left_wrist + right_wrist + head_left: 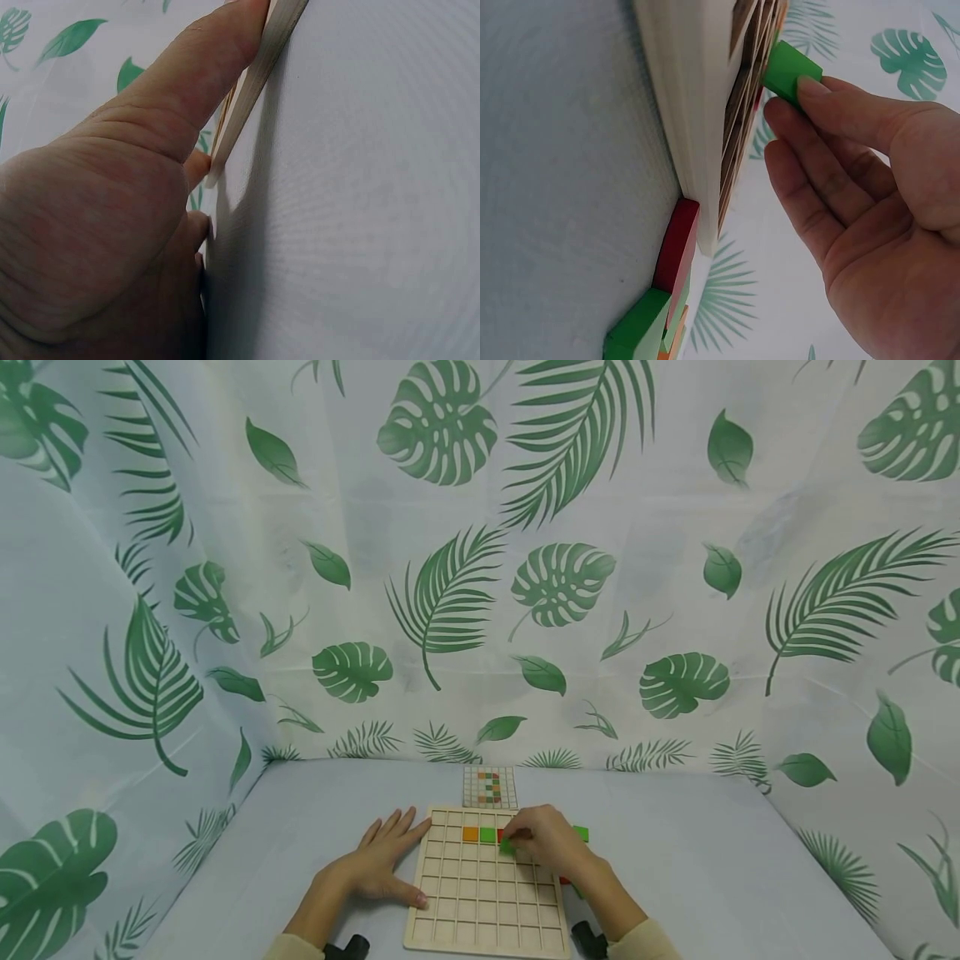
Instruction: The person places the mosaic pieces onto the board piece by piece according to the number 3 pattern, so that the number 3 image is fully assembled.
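A wooden grid board (457,910) lies on the table, with an orange tile (470,834), a green tile (487,835) and a partly covered red tile (501,835) side by side in one of its upper rows. My right hand (546,843) pinches another green tile (787,73) between thumb and fingers, just over the board below the red tile. Spread out at the board's left edge, my left hand (378,860) touches that edge with thumb and index finger. In the left wrist view, the thumb (187,75) lies against the board's side.
Behind the board lies a small pattern card (471,789) with a grid of coloured squares. Loose tiles, among them a red one (678,244) and a green one (639,326), lie along the board's right side. Another green tile (581,833) shows beyond the right hand.
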`<state>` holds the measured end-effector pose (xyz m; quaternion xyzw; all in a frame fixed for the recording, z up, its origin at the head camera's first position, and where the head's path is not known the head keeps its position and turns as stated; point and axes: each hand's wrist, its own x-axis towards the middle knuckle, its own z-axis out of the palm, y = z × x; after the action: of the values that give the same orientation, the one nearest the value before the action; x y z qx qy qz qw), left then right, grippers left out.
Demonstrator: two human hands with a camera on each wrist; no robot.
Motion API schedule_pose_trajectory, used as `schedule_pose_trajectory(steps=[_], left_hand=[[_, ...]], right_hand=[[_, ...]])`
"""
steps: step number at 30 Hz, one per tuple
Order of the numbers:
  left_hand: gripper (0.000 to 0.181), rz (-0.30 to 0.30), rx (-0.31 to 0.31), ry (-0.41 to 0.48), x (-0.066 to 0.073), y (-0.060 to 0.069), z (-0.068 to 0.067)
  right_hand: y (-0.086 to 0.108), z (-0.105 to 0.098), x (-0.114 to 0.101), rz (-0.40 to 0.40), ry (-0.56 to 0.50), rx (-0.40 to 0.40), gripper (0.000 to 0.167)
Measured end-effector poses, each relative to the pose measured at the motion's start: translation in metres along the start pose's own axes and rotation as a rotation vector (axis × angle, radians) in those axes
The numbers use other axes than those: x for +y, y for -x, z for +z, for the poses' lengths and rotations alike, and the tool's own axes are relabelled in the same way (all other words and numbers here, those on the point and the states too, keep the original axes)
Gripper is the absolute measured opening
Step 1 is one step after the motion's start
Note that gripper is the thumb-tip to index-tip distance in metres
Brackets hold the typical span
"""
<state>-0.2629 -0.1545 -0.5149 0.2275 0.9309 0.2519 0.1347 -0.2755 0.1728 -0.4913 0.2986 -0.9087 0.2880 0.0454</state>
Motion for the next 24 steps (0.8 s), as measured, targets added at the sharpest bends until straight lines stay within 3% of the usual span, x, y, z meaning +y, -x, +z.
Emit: schedule_pose_trajectory(steps=[24], left_hand=[[0.128,-0.006,0.005,-0.006,-0.0009,-0.0013,0.0013]], right_hand=[[0.0024,0.0005,-0.0009,0.006,-0.011,-0.083,0.015]])
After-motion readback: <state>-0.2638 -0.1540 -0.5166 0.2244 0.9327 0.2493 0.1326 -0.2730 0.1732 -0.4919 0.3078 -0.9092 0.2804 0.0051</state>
